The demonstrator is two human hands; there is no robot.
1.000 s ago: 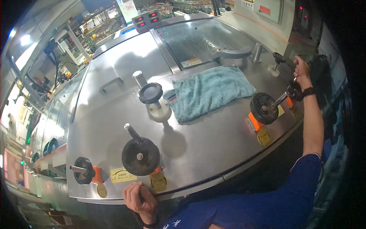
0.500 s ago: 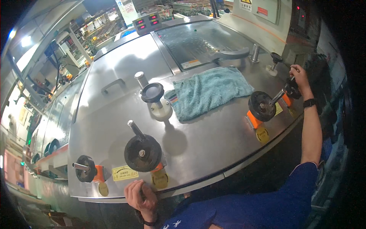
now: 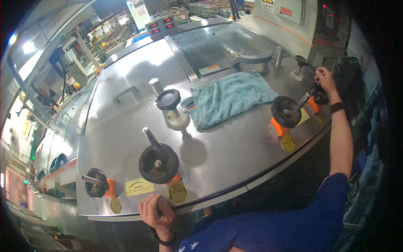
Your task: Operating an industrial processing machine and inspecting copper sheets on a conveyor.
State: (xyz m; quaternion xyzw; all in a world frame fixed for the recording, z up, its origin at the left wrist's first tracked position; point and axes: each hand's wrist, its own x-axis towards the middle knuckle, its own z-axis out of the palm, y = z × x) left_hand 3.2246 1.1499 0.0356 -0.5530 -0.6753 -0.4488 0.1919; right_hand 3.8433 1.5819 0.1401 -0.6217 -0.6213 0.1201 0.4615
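My right hand (image 3: 326,80) is closed around the crank handle of a small black handwheel (image 3: 320,94) at the far right corner of a steel machine cover (image 3: 222,161). At the near edge of that cover rests my left hand (image 3: 156,212), its fingers curled; a dark patch shows between thumb and fingers, and I cannot make out what it is. Closest to it stands a large black handwheel (image 3: 158,164) with a metal handle. Another black handwheel (image 3: 286,111) on an orange mount is beside the one I grip. A folded teal towel (image 3: 233,98) lies on the cover.
A third-size handwheel (image 3: 95,183) sits at the left corner. A black knob on a white base (image 3: 168,101) and a smaller knob (image 3: 301,62) rise from the cover. Behind are a grey window handle (image 3: 254,58) and a red digital display (image 3: 161,27). Yellow labels mark the front.
My right hand has shifted slightly up and left, still gripping the handle. The whole view has moved a little. My left hand stays at the machine's edge.
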